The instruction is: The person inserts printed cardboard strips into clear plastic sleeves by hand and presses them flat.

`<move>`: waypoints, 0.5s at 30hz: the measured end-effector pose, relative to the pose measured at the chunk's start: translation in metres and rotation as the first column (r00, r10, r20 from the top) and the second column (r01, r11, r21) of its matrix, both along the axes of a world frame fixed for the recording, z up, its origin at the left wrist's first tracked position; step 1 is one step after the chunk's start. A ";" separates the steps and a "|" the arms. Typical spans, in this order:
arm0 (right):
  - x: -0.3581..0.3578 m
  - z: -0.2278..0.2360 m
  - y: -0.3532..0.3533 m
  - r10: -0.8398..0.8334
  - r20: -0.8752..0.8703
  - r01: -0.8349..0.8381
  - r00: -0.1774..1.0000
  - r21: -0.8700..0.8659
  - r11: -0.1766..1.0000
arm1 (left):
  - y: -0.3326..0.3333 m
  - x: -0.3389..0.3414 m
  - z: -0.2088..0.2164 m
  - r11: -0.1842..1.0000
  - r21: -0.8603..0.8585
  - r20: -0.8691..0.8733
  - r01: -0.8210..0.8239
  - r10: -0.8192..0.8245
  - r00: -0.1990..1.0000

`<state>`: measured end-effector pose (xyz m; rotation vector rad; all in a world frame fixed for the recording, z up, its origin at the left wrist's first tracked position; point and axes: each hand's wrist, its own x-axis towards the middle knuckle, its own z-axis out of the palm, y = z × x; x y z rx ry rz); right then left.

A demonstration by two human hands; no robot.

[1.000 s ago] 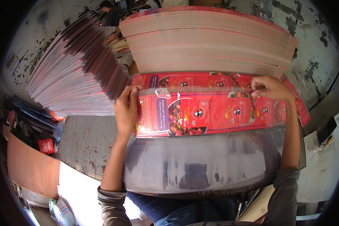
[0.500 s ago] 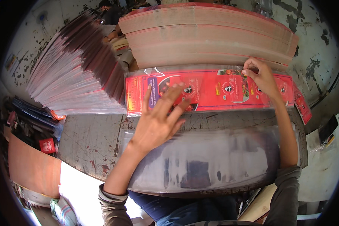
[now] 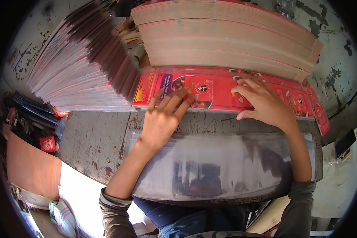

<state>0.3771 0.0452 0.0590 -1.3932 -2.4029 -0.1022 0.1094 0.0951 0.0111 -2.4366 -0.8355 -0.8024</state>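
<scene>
A long red printed card (image 3: 222, 85) in clear plastic lies across the table in front of me. My left hand (image 3: 162, 117) rests on its left part, fingers spread and nothing gripped. Over the middle right of the card is my right hand (image 3: 263, 102), its fingers apart and the fingertips at the printed surface. A pile of clear plastic sleeves (image 3: 210, 166) lies between my forearms, closest to my body.
Behind the card rises a tall stack of cards (image 3: 226, 39). To its left leans a fanned pile of sleeved cards (image 3: 79, 71). Another red card (image 3: 321, 119) sticks out at the right table edge. A small red box (image 3: 47, 144) lies at the left.
My right hand has moved left and nearer from the card's far edge, and its pinched fingers have spread. My left hand stays on the card. The view has shifted slightly.
</scene>
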 end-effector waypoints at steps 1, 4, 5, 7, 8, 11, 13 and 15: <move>-0.002 0.000 -0.001 -0.059 0.097 0.057 0.994 0.031 0.998 | 0.000 0.001 0.002 1.000 -0.002 0.001 0.003 -0.003 1.000; -0.001 -0.009 0.005 -0.145 0.185 0.135 0.972 0.062 0.989 | 0.001 0.001 0.005 0.999 0.020 0.079 -0.033 0.031 0.996; 0.000 -0.013 0.008 -0.169 0.181 0.162 0.969 0.057 0.985 | 0.002 -0.001 0.003 0.999 0.020 0.055 -0.032 0.031 0.998; 0.008 -0.018 0.012 -0.119 0.098 0.117 0.988 0.023 0.993 | 0.003 0.000 0.000 0.999 0.022 0.036 -0.028 0.027 0.999; 0.010 -0.018 0.013 -0.069 0.012 0.069 0.998 -0.009 0.998 | 0.003 0.001 -0.001 0.999 0.022 0.043 -0.023 0.022 0.999; 0.012 -0.018 0.015 -0.032 -0.033 0.031 0.999 -0.017 0.999 | 0.005 0.000 -0.003 1.000 0.022 0.037 -0.017 0.016 0.999; 0.014 -0.018 0.016 -0.029 -0.026 0.029 0.999 -0.005 1.000 | 0.003 0.000 -0.001 1.000 0.022 0.023 -0.016 0.015 1.000; 0.014 -0.014 0.014 -0.027 -0.020 0.027 0.999 0.004 1.000 | -0.001 0.003 0.002 1.000 -0.024 0.082 -0.016 0.018 0.996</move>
